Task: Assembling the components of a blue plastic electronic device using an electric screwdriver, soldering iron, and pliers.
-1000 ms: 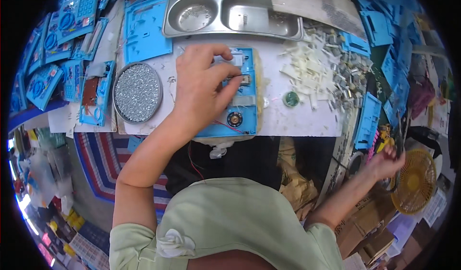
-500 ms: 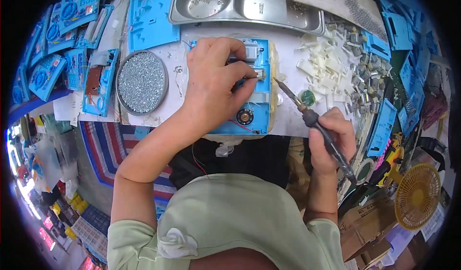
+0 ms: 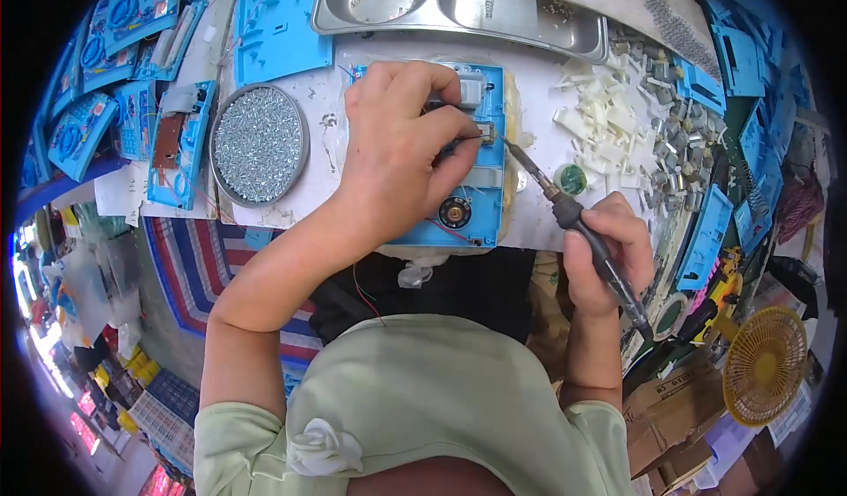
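At a blue plastic housing (image 3: 485, 207), gripping a soldering iron (image 3: 573, 217).
Left of the housing, a round dish (image 3: 256, 203) of screws (image 3: 260, 143); over the housing, pinching with left hand (image 3: 388, 148), cannot tell on what; right of the housing, pointing the iron's tip at it, with right hand (image 3: 631, 251) wrapped around the handle, apart from the left.

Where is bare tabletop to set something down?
A small white tabletop patch lies between the round dish and left hand. A narrower strip separates the blue casing from white plastic pieces; the soldering iron crosses its near end. Farther right, metal parts crowd in.
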`<state>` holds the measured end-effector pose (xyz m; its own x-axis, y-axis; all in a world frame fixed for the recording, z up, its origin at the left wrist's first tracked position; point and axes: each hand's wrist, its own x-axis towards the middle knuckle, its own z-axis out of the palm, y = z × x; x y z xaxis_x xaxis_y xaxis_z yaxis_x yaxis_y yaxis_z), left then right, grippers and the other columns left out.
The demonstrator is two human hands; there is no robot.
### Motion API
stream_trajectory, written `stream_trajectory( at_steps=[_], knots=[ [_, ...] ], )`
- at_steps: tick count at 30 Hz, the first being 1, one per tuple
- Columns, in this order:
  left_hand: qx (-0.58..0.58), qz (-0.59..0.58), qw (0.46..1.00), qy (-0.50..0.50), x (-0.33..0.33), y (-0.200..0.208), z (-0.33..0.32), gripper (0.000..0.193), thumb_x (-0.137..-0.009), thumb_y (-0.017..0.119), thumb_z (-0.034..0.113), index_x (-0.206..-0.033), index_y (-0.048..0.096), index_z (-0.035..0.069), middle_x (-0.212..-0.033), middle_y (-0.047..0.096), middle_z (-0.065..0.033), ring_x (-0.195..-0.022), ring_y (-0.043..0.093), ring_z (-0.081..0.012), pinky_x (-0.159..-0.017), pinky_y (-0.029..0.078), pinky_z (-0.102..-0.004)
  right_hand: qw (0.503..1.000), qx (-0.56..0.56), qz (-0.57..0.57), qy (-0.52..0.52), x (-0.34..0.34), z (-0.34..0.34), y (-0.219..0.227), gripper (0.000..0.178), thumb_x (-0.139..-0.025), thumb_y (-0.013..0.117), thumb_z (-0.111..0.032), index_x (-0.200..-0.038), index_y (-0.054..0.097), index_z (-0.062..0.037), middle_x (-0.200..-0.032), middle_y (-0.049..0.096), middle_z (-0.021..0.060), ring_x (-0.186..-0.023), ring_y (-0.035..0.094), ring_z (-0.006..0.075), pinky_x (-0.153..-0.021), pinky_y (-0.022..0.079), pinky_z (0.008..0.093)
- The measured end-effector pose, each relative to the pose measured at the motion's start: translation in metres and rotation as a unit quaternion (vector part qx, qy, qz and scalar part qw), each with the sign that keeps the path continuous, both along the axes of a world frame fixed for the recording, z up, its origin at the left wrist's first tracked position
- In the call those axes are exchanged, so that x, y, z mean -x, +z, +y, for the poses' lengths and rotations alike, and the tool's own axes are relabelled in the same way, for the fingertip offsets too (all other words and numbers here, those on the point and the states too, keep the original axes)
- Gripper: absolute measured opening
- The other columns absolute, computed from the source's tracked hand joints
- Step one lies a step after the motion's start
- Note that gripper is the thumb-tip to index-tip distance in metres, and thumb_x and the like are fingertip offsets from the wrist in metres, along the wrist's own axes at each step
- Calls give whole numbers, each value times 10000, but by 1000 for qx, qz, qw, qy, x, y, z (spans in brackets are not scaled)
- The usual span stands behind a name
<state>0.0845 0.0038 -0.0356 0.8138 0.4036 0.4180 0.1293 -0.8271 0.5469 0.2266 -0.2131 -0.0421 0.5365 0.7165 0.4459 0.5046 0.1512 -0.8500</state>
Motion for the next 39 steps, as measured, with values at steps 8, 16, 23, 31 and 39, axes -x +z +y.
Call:
stream_trajectory(
  at_steps=[8, 16, 23, 31, 39],
  knots=[
    [-23, -5, 1000, 15, -6, -1, 0, 155, -724, 807, 93, -852, 719, 94, -995, 598, -53, -933, 529, -278, -833, 401, -406, 1000, 8, -9, -6, -2, 10, 1, 280, -816, 794, -16, -1050, 642, 4, -715, 590, 70, -639, 507, 172, -597, 398, 290],
    [-30, 1, 999, 21, -6, -2, -1, 150, -725, 801, 94, -846, 712, 95, -989, 597, -55, -927, 534, -282, -814, 401, -404, 999, 14, -28, 0, 0, 14, -1, 289, -803, 807, -20, -1043, 646, -7, -711, 590, 68, -620, 499, 172, -569, 385, 292],
    [-28, 2, 999, 15, -6, 0, 0, 160, -722, 805, 92, -855, 717, 97, -979, 593, -54, -917, 535, -281, -798, 400, -408, 998, -11, -62, 7, 1, 16, -7, 291, -798, 817, -34, -1032, 646, -7, -677, 579, 67, -576, 490, 182, -533, 376, 298],
    [-36, 5, 999, 9, -6, 1, 1, 176, -721, 807, 79, -877, 725, 95, -981, 597, -56, -920, 545, -284, -793, 406, -410, 997, -11, -76, 9, 0, 14, -7, 289, -794, 814, -30, -1028, 646, -7, -667, 571, 62, -569, 496, 180, -520, 373, 294],
    [-38, -5, 999, 10, -6, 1, 2, 218, -700, 822, 55, -893, 731, 99, -977, 604, -59, -911, 557, -284, -791, 421, -413, 998, -13, -67, 2, -3, 15, -3, 283, -795, 813, -29, -1023, 648, -7, -672, 573, 62, -568, 498, 181, -525, 380, 292]
  ],
)
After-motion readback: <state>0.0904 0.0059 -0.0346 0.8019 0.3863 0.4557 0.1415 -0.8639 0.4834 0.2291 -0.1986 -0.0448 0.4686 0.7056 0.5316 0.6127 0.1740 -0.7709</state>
